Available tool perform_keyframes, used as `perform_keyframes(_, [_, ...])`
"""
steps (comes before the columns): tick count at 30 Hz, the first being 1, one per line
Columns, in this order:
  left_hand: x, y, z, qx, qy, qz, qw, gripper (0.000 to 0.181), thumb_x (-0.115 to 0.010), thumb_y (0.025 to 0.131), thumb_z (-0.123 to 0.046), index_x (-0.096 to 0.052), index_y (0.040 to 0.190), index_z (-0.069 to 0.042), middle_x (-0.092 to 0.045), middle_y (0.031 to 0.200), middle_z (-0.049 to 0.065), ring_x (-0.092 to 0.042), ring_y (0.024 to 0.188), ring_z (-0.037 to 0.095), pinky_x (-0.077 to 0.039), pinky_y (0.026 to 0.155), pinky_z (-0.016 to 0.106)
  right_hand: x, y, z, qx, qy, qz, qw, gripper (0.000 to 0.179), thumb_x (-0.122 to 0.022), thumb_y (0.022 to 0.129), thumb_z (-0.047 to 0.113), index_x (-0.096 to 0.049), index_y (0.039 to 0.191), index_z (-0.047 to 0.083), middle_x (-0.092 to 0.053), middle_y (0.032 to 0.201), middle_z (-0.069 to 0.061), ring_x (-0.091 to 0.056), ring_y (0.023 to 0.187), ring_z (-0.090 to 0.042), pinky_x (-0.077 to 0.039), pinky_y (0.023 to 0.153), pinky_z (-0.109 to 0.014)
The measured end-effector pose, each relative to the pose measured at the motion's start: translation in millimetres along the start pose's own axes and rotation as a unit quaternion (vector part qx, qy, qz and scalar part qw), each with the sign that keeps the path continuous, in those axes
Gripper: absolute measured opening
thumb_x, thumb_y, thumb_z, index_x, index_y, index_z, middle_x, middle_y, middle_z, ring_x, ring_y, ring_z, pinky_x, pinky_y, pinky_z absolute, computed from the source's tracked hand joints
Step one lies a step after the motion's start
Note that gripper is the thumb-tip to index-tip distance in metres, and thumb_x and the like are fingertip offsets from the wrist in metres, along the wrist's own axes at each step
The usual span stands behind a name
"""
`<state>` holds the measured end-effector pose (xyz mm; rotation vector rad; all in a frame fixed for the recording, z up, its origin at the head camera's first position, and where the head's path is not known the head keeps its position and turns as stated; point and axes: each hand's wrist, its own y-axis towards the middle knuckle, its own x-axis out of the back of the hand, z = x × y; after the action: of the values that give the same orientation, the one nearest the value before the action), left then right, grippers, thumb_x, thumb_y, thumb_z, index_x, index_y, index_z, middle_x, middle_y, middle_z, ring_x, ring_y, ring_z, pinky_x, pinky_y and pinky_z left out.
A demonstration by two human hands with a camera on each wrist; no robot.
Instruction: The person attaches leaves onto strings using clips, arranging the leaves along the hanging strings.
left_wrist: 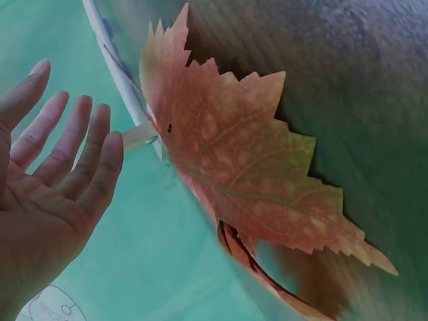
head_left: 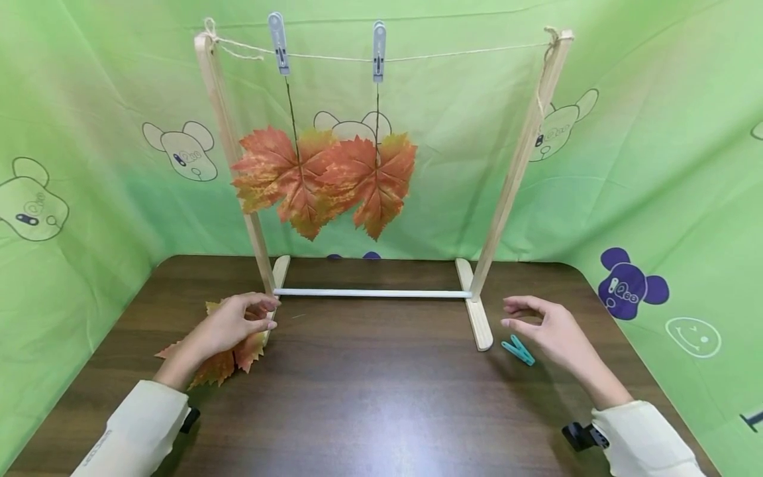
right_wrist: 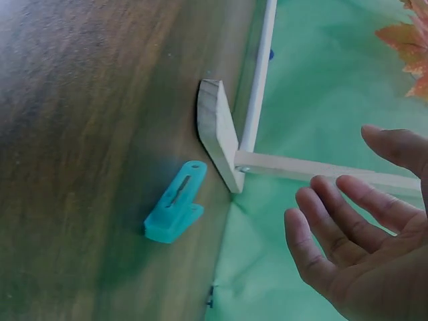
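My left hand (head_left: pixel 235 322), empty with fingers loosely bent, hovers over an orange-red maple leaf (head_left: pixel 217 368) on the table's left side. In the left wrist view that leaf (left_wrist: pixel 234 147) shows beside the relaxed fingers, apart from them. On the right, my right hand (head_left: pixel 551 331) holds nothing and hangs just above a teal clothespin (head_left: pixel 518 350) lying on the table. The right wrist view shows the clothespin (right_wrist: pixel 175 204) apart from the fingertips. Two more maple leaves (head_left: pixel 289 179) (head_left: pixel 375 182) hang by their stems from grey clothespins (head_left: pixel 278 43) (head_left: pixel 379 52) on a string.
A wooden frame stands at the back of the brown table (head_left: pixel 369 391), with left post (head_left: pixel 229 132), right post (head_left: pixel 518 165) and a white crossbar (head_left: pixel 372 293). The string (head_left: pixel 465 52) spans the post tops. Green printed cloth (head_left: pixel 673 165) surrounds the table.
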<state>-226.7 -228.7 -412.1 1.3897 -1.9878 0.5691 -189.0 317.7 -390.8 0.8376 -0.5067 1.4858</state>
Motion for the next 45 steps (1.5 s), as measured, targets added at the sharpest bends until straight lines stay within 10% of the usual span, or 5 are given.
perform_keyframes(12, [-6.5, 3.4, -0.4, 0.009, -0.012, 0.038, 0.9992, 0.036, -0.074, 0.098, -0.014, -0.069, 0.131, 0.0, -0.067, 0.136, 0.022, -0.07, 0.107, 0.027, -0.057, 0.082, 0.035, -8.3, -3.0, -12.5, -0.017, -0.027, 0.018, 0.9993, 0.045, -0.079, 0.093, 0.019, -0.068, 0.129, -0.005, -0.077, 0.115, -0.02, -0.075, 0.098, -0.024, -0.053, 0.085, -0.023])
perform_keyframes(45, [-6.4, 19.9, 7.8, 0.002, -0.009, 0.084, 0.9965, 0.03, -0.069, 0.099, -0.005, -0.069, 0.129, 0.002, -0.075, 0.114, 0.014, -0.066, 0.091, 0.018, -0.054, 0.074, 0.028, -9.3, -4.8, -34.2, -0.083, -0.034, 0.076, 0.9931, 0.051, -0.08, 0.09, 0.015, -0.063, 0.128, -0.015, -0.074, 0.109, -0.026, -0.074, 0.097, -0.031, -0.054, 0.073, -0.023])
